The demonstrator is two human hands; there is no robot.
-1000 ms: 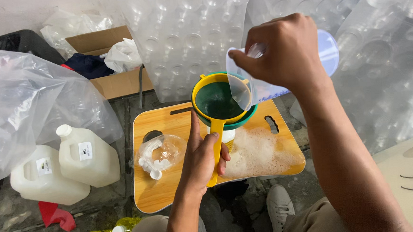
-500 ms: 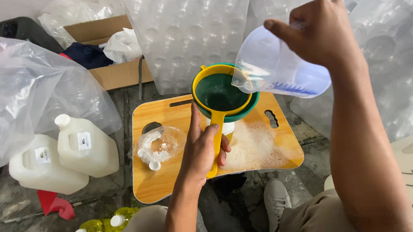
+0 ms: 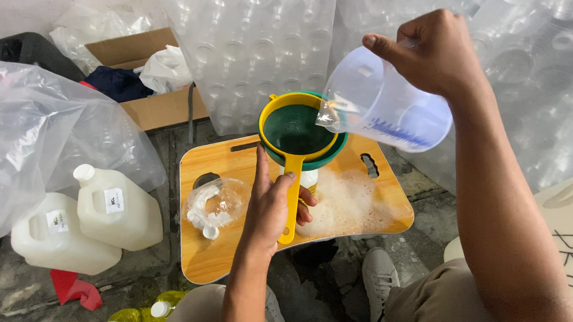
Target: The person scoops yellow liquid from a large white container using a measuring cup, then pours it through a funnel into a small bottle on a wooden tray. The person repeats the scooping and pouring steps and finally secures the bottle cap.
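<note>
At centre frame, our left hand point(image 3: 272, 204) closes around the handle of the yellow strainer point(image 3: 296, 135), which sits in a green funnel point(image 3: 325, 154) over a white bottle point(image 3: 309, 179) on the wooden lap tray point(image 3: 226, 259). At upper right, our right hand point(image 3: 434, 52) grips the handle of the translucent measuring jug point(image 3: 388, 103).

Compared with a second ago, the jug sits higher and further right, and it is now tipped steeply, spout down at the strainer rim. A thin clear trickle hangs from the spout; the jug appears nearly empty. We judge that the pour is in its last drops. The strainer and left hand hold the same position throughout.

Foam point(image 3: 351, 206) spreads over the right half of the tray. A clear bag of white caps point(image 3: 213, 203) lies on its left half. Two white jerrycans point(image 3: 116, 206) stand at lower left; yellow-filled bottles point(image 3: 141, 319) lie at the bottom edge.
</note>
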